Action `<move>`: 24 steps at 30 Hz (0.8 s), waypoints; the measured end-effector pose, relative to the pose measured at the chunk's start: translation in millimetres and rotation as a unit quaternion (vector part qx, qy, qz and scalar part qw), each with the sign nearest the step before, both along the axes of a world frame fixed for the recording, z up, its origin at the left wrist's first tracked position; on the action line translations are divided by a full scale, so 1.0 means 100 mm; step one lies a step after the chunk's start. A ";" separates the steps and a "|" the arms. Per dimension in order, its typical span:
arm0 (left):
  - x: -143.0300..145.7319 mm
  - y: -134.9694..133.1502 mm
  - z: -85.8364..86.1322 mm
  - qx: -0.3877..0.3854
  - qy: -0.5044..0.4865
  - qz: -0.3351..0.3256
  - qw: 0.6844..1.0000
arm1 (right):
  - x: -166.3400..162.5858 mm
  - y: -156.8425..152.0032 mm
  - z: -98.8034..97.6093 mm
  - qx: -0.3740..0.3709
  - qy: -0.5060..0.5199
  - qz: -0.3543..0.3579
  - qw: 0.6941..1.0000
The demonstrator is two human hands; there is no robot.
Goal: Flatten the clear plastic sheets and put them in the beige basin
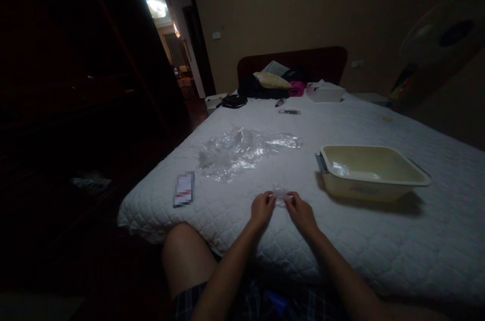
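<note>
My left hand (262, 208) and my right hand (300, 210) rest on the near edge of a white quilted bed (379, 240). Both pinch a small clear plastic piece (279, 192) between their fingertips, one hand at each side of it. A heap of clear plastic bags (240, 151) lies on the quilt beyond my hands, to the left. A cream plastic basin (369, 169) stands to the right of my hands, with one small clear piece (339, 168) inside it.
A phone (184, 189) lies flat at the bed's left edge. Clothes, a pillow (271, 80) and a white box (325, 92) sit by the dark headboard. A fan (439, 48) stands at the right. The room to the left is dark, with an open doorway (170, 53).
</note>
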State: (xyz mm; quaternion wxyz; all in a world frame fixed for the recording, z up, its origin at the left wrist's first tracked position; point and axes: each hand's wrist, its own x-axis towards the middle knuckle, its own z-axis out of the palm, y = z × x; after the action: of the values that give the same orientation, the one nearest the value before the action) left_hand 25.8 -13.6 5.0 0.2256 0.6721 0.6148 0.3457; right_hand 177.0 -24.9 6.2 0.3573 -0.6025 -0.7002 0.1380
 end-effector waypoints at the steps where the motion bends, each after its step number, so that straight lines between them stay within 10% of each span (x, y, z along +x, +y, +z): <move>1: 0.01 0.00 0.01 0.004 0.011 0.001 1.000 | -0.01 0.01 -0.01 0.000 -0.007 -0.009 1.000; 24: 0.09 0.07 0.03 -0.024 0.104 0.035 0.994 | -0.07 0.02 -0.08 0.042 -0.101 -0.060 0.992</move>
State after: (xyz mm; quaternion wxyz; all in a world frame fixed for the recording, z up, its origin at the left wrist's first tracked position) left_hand 34.5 -6.2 8.0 0.1642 0.6765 0.6664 0.2670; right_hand 169.6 -23.1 -2.3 0.3175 -0.6384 -0.7007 0.0250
